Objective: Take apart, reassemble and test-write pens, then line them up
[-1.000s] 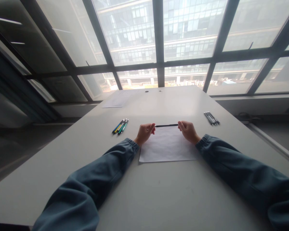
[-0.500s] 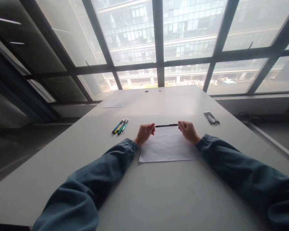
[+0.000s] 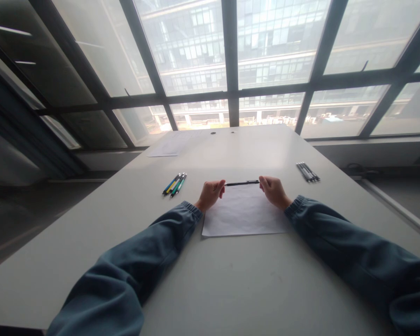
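Observation:
A slim black pen [image 3: 242, 183] with a clip is stretched level between my two hands, above the far edge of a white sheet of paper [image 3: 247, 212]. My left hand [image 3: 212, 192] pinches its left end between thumb and fingers. At the clip end, my right hand [image 3: 271, 189] is closed on the other tip. Both wrists rest close to the side edges of the paper. Whether the pen is a mechanical pencil or a ballpoint is too small to tell.
Left of the paper lies a group of blue, yellow and green pens [image 3: 174, 185]. Several grey-black pens [image 3: 308, 172] sit in a row at the right. Farther back on the white table [image 3: 126, 224] are another sheet [image 3: 165, 147] and a small dark disc [image 3: 213, 133]. Windows stand beyond.
The pen has turned slightly about its length, so its clip shows more clearly now. Both hands have stayed in nearly the same place.

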A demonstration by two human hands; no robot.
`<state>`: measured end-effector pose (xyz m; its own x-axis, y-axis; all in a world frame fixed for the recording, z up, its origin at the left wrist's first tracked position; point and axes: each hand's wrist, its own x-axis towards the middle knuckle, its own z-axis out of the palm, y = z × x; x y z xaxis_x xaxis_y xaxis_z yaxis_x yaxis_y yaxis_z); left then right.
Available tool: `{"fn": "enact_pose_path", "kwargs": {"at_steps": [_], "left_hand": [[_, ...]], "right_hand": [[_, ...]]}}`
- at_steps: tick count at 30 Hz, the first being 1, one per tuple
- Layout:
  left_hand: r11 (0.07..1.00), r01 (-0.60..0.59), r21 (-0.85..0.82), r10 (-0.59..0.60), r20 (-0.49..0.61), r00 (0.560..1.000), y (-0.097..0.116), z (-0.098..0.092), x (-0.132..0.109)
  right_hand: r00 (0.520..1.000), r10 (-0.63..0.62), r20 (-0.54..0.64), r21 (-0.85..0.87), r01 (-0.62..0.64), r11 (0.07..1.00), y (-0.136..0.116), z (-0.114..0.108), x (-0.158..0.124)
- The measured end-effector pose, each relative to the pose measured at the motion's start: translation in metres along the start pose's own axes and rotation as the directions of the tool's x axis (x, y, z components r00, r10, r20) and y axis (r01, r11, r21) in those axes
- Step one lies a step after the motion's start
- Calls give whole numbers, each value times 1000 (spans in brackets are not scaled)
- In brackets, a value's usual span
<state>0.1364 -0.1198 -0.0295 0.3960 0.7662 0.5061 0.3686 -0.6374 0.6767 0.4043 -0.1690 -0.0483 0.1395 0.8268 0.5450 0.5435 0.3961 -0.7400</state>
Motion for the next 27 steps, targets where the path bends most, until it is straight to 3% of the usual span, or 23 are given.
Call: {"fn": "enact_pose_path", "kwargs": {"at_steps": [27], "left_hand": [[1000,-8,18,7,12,1000,-1,2,0]], "right_hand": [[1000,19,-5,-1,-19,1000,-3,-1,0]]}}
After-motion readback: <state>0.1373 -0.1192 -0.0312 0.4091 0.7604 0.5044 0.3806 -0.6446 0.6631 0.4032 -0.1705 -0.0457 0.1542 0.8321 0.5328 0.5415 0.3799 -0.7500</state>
